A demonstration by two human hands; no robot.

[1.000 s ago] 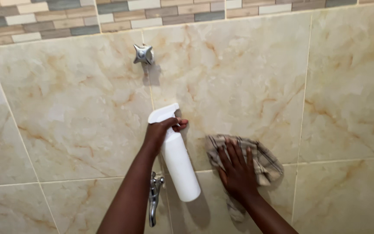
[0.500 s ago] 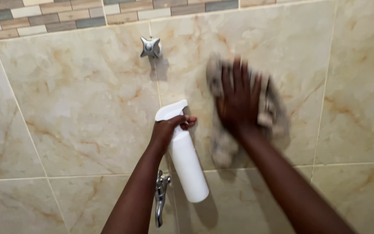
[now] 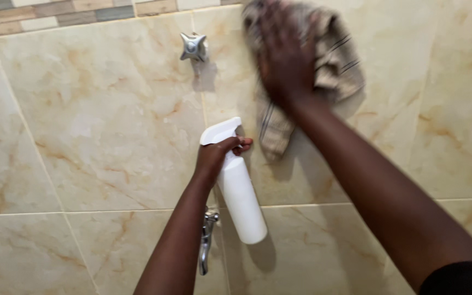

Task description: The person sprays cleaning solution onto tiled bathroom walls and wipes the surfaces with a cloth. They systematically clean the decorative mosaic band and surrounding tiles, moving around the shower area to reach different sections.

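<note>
Right hand (image 3: 284,57) is spread flat, fingers wide, pressing a checked beige cloth (image 3: 331,60) against the marbled wall tile (image 3: 110,120) near the top of the view; the cloth's loose end hangs down below the wrist. Left hand (image 3: 214,157) is closed around the neck of a white spray bottle (image 3: 239,191), 1 finger curled over the trigger, bottle body pointing downward and just off the wall. Between the 2 hands, up left, sits a chrome cross-shaped valve handle (image 3: 193,47). Below the bottle, a chrome tap (image 3: 207,240) hangs from the wall.
</note>
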